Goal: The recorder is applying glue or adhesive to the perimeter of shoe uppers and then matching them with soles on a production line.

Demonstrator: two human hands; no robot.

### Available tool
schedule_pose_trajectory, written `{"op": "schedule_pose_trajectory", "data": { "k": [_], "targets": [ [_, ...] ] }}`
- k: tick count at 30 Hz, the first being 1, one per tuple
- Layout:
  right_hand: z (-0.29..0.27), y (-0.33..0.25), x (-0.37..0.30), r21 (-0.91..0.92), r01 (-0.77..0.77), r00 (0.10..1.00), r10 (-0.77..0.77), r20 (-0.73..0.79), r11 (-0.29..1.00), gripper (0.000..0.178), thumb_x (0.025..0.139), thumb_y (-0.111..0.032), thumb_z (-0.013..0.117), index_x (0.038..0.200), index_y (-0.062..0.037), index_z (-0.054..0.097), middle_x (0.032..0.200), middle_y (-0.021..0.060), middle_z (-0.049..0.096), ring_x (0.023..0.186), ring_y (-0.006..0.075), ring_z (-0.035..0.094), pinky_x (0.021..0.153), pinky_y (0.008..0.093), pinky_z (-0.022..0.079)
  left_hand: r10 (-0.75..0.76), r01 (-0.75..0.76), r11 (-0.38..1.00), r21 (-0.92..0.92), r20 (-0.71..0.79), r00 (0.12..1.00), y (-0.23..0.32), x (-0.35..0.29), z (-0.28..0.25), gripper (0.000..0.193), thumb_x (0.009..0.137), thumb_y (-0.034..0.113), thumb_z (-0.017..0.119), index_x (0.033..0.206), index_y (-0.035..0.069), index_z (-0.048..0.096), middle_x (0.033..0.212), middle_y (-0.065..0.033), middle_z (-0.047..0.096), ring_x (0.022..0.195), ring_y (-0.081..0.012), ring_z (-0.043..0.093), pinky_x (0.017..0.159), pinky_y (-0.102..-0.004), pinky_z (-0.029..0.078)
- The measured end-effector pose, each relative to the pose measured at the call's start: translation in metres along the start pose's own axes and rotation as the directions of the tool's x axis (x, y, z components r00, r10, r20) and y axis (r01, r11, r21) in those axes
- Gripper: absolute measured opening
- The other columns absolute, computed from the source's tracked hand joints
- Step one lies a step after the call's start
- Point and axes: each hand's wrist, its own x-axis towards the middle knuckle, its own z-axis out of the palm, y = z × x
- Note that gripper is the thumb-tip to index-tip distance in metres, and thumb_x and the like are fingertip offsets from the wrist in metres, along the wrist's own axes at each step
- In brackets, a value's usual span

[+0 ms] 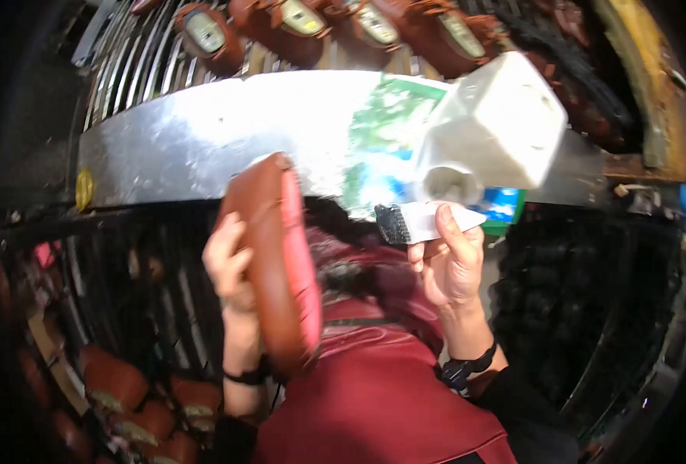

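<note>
Left hand has a brown leather shoe gripped round its side, held up at the near edge of the metal desk, pink side turned toward the right hand. That one's pinching a white-handled, black-bristled brush just by the mouth of a white plastic container. My worry — if the bristles are loaded, a careless swing could drip on the leather. The wrist could also clip that container — it might tip over if it's light.
</note>
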Motion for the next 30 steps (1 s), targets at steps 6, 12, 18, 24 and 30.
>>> {"op": "schedule_pose_trajectory", "data": {
  "k": [6, 12, 18, 24, 30],
  "targets": [
    [0.028, 0.048, 0.019, -0.118, -0.038, 0.954, 0.071, 0.291, 0.992, 0.016, 0.098, -0.004, 0.073, 0.108, 0.0077, 0.071, 0.087, 0.0165, 0.074, 0.062, 0.0172, 0.069, 0.049, 0.0265, 0.052, 0.187, -0.199, 0.959, 0.200, 0.076, 0.979, -0.011, -0.025, 0.011, 0.034, 0.094, 0.001, 0.069, 0.125, 0.006, 0.057, 0.134, -0.0202, 0.063, 0.123, -0.0365, 0.061, 0.100, -0.0469, 0.057],
    [0.064, 0.059, 0.062, -0.432, 0.249, 0.946, -0.122, 0.300, 0.867, 0.012, 0.097, -0.008, 0.076, 0.097, 0.0036, 0.076, 0.074, 0.0054, 0.073, 0.056, 0.0085, 0.063, 0.049, 0.0228, 0.047, 0.209, -0.215, 0.958, 0.191, 0.049, 0.977, -0.009, -0.020, 0.009, 0.031, 0.095, 0.002, 0.069, 0.124, 0.006, 0.058, 0.134, -0.0199, 0.063, 0.123, -0.0361, 0.062, 0.100, -0.0456, 0.056],
    [0.072, 0.070, 0.106, -0.388, 0.208, 0.953, -0.098, 0.286, 0.898, 0.014, 0.098, -0.009, 0.075, 0.099, 0.0050, 0.075, 0.078, 0.0090, 0.073, 0.057, 0.0137, 0.065, 0.049, 0.0254, 0.047, 0.186, -0.191, 0.966, 0.174, 0.047, 0.981, -0.008, -0.017, 0.006, 0.031, 0.096, 0.003, 0.068, 0.126, 0.006, 0.060, 0.133, -0.0196, 0.065, 0.122, -0.0352, 0.062, 0.100, -0.0452, 0.056],
    [0.035, 0.029, 0.014, -0.463, 0.384, 0.774, -0.006, 0.633, 0.799, 0.018, 0.093, -0.010, 0.076, 0.094, 0.0080, 0.075, 0.078, 0.0129, 0.073, 0.063, 0.0175, 0.068, 0.057, 0.0311, 0.053, 0.187, -0.189, 0.965, 0.181, 0.032, 0.982, -0.004, -0.004, 0.008, 0.035, 0.094, 0.004, 0.068, 0.128, 0.004, 0.062, 0.135, -0.0191, 0.064, 0.122, -0.0349, 0.062, 0.101, -0.0446, 0.056],
    [0.013, 0.014, -0.052, -0.208, 0.713, 0.272, 0.010, 0.962, 0.670, 0.030, 0.095, -0.016, 0.069, 0.109, 0.0107, 0.071, 0.102, 0.0220, 0.075, 0.085, 0.0329, 0.077, 0.077, 0.0378, 0.064, 0.182, -0.185, 0.964, 0.193, 0.033, 0.983, 0.002, 0.004, 0.007, 0.043, 0.090, 0.005, 0.070, 0.133, 0.001, 0.062, 0.136, -0.0185, 0.063, 0.123, -0.0356, 0.062, 0.105, -0.0456, 0.053]
  ]
}}
